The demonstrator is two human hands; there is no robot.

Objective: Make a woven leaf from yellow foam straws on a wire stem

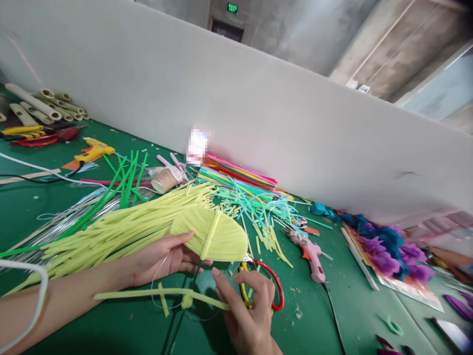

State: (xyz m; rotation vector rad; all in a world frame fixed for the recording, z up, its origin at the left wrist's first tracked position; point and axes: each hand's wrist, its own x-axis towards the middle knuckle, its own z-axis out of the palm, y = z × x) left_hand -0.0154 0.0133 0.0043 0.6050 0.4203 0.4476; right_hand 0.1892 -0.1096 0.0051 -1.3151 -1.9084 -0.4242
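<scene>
Table point(303, 328), green; heap of yellow fuzzy stems point(121, 227), lying across its left part; yellow leaf-shaped piece point(229, 239), raised at centre, held between thumb and fingers of the left hand point(168, 259); scissors point(281, 291), red and yellow handles, just behind the right hand point(251, 305), fingers half curled; yellow strip point(129, 294), one end meeting those fingers, whether pinched cannot be told

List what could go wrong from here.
The thin strand crosses the yellow-green strip in view, so it might snag if either is pulled. The scissors show beside the leaf-shaped piece in the left hand, blades hidden, and could nick it. The pink glue gun lies beyond the right hand; if hot, which cannot be told, it might burn.
</scene>
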